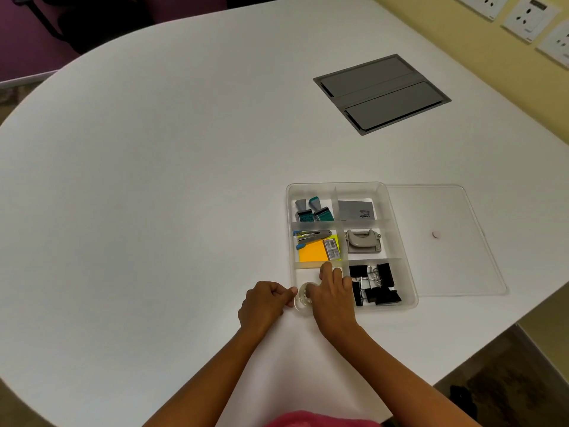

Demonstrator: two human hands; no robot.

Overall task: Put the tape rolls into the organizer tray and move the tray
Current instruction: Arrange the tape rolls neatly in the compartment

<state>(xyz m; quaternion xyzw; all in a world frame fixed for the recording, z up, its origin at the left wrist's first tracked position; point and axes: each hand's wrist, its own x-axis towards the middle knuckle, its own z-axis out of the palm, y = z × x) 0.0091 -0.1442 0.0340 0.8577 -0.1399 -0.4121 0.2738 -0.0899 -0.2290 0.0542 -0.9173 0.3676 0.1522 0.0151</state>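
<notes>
A clear organizer tray (397,208) sits on the white table (154,180) in the lower right of the frame, split into six compartments in two columns. Its flat clear lid (446,241) lies just beside it on the right, touching or nearly touching the tray's edge. The right hand (331,295) reaches into the bottom-left compartment, fingers curled around a clear tape roll (305,293) that stands on edge against the tray's near-left corner; I cannot tell whether the roll rests on the tray floor or is held just above it. The left hand (264,303) is loosely fisted on the table just outside that same corner, its fingertips close to the tray wall and to the roll, gripping nothing that I can make out. The other compartments are filled: two stamps (314,209), one grey and one teal, at upper left; a grey card box (357,210) at upper right; a stapler (312,235) lying above an orange and yellow pad of sticky notes (314,251) in the middle left; a grey hole punch (363,241) in the middle right; and a heap of black binder clips (377,285) at lower right. Farther up the table, toward the upper right, a grey hatch (381,94) is set flush into the surface. Wall sockets (529,20) show along the yellow wall at the top right corner.
</notes>
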